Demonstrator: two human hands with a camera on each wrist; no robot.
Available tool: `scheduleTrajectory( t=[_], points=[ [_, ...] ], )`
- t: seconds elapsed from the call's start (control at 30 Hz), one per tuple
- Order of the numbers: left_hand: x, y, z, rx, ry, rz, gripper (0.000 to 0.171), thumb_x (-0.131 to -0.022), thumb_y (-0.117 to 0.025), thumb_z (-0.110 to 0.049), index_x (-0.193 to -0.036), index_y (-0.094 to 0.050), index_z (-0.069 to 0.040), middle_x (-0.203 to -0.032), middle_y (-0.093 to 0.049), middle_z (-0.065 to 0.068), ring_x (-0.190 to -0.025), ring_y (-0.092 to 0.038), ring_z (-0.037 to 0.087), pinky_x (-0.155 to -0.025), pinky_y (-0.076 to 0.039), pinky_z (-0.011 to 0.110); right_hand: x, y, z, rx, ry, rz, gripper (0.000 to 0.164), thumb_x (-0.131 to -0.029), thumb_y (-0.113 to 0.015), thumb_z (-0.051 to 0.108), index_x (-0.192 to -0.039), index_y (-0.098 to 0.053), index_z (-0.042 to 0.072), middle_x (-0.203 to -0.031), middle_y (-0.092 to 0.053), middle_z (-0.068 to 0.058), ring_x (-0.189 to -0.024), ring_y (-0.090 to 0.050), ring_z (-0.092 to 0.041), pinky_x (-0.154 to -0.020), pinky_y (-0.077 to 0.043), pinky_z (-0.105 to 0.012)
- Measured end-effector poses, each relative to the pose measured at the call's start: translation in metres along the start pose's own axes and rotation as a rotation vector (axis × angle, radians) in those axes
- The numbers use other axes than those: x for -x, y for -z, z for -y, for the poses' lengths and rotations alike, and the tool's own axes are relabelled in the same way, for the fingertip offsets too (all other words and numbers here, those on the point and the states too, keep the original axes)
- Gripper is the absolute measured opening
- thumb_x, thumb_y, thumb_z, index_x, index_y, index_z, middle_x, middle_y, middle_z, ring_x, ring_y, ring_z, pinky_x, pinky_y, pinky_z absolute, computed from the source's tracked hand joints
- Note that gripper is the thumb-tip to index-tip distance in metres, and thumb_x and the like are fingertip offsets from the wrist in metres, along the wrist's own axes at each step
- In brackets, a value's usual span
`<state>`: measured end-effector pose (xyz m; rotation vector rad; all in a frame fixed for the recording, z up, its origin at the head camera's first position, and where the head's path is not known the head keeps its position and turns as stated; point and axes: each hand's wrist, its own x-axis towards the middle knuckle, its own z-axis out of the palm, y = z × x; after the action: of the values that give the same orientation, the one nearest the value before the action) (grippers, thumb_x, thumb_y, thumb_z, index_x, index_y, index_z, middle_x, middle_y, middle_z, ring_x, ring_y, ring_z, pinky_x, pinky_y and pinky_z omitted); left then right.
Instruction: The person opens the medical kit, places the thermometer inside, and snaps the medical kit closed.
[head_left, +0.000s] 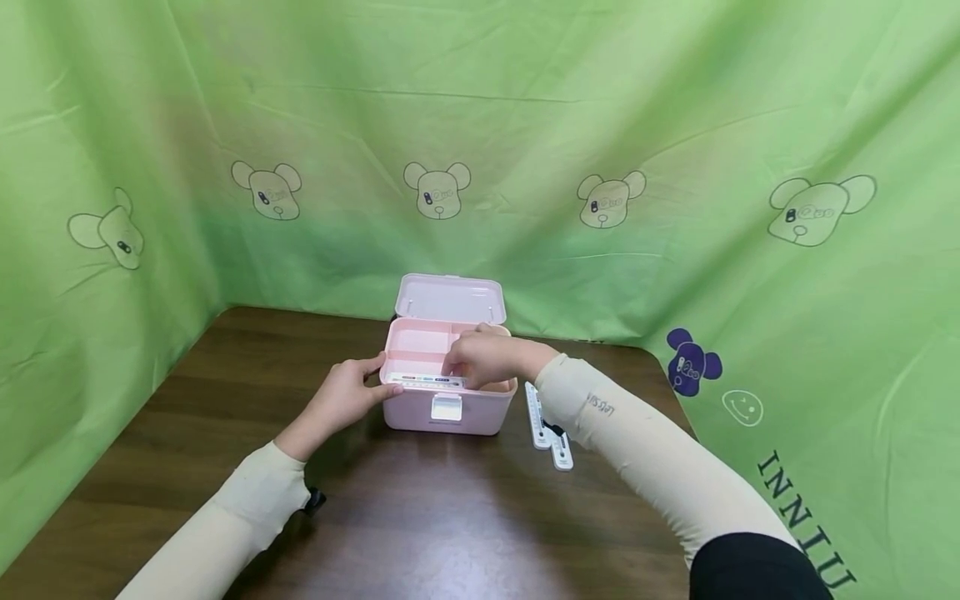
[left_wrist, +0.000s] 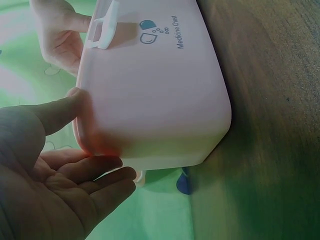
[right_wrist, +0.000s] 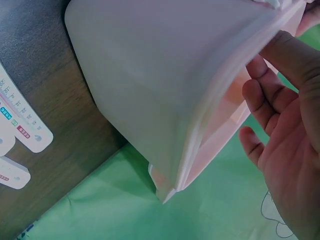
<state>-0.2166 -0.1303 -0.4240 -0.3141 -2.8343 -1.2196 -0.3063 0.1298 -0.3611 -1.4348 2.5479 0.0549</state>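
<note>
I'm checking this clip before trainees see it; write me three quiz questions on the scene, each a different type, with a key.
1. Multiple choice: which words are printed on the front of the pink box?
A. Sewing Kit
B. Medicine Chest
C. Tool Case

2. True or false: in the head view, white strips with printed scales lie on the table to the right of the box.

3. Short answer: which hand grips the box at its front left corner?

Key: 1. B. 2. True. 3. The left hand; the right hand reaches inside over the rim.
</note>
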Motion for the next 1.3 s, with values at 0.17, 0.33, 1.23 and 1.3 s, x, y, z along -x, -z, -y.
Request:
scheduleTrajectory(
  t=[0.17, 0.33, 1.23, 1.3],
  points=[
    [0.001, 0.001, -0.002, -0.001, 0.005, -0.001, 0.075, -0.09, -0.081, -0.036, -0.147, -0.051, 0.002, -0.149, -0.052, 0.018, -0.118, -0.063, 0.028, -0.088, -0.052, 0.043, 0.0, -0.001, 0.0, 0.018, -0.004, -0.003, 0.038, -0.082, -0.078, 0.016, -0.119, -0.077, 0.024, -0.108, -0.075, 0.014, -0.1, -0.059, -0.012, -0.096, -0.038, -0.04],
    [0.001, 0.001, -0.003, -0.001, 0.009, 0.005, 0.075, -0.09, -0.08, -0.036, -0.147, -0.05, 0.003, -0.15, -0.051, 0.018, -0.127, -0.06, 0.028, -0.092, -0.054, 0.046, 0.003, 0.0, 0.001, -0.009, -0.023, 0.024, 0.038, -0.087, -0.075, 0.017, -0.124, -0.076, 0.023, -0.107, -0.073, 0.014, -0.1, -0.056, -0.011, -0.098, -0.036, -0.042],
    [0.004, -0.002, -0.001, 0.017, -0.007, -0.018, 0.077, -0.09, -0.078, -0.034, -0.151, -0.047, 0.001, -0.144, -0.058, 0.023, -0.134, -0.054, 0.039, -0.108, -0.045, 0.057, 0.06, -0.016, -0.006, -0.426, -0.185, -0.654, 0.031, -0.098, -0.067, 0.011, -0.128, -0.07, 0.009, -0.114, -0.072, -0.007, -0.116, -0.061, -0.025, -0.105, -0.045, -0.048],
    [0.004, -0.005, 0.002, 0.025, -0.02, -0.019, 0.079, -0.091, -0.077, -0.036, -0.153, -0.044, 0.001, -0.146, -0.056, 0.024, -0.134, -0.054, 0.04, -0.107, -0.045, 0.058, 0.069, -0.02, -0.005, -0.448, -0.243, -0.703, 0.03, -0.097, -0.067, 0.012, -0.127, -0.071, 0.009, -0.117, -0.072, -0.008, -0.119, -0.06, -0.026, -0.106, -0.045, -0.048]
  ],
)
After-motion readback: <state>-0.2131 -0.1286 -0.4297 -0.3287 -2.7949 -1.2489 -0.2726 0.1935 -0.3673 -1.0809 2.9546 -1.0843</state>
